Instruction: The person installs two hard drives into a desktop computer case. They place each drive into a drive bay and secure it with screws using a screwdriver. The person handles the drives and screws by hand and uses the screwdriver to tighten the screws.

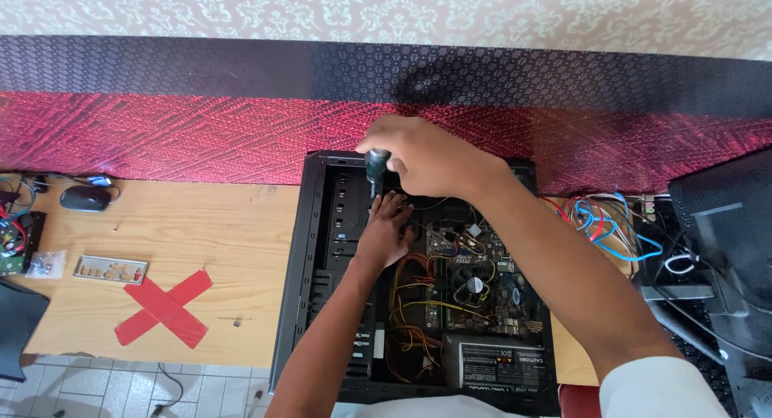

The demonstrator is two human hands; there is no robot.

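Observation:
An open black computer case (291,281) lies flat on a wooden table, its motherboard (474,285) and orange and yellow cables showing. My right hand (426,154) grips a green-handled screwdriver (376,167), held upright over the case's far left corner. My left hand (388,229) rests inside the case just below the screwdriver's tip, fingers spread against the parts there. The tip itself is hidden behind my left hand.
A red tape cross (165,307) marks the wooden table (201,225). A metal port plate (111,268), a small clear bag (47,264) and a black mouse (84,198) lie at the left. Blue and red cables (611,221) and a black panel (724,249) sit at the right.

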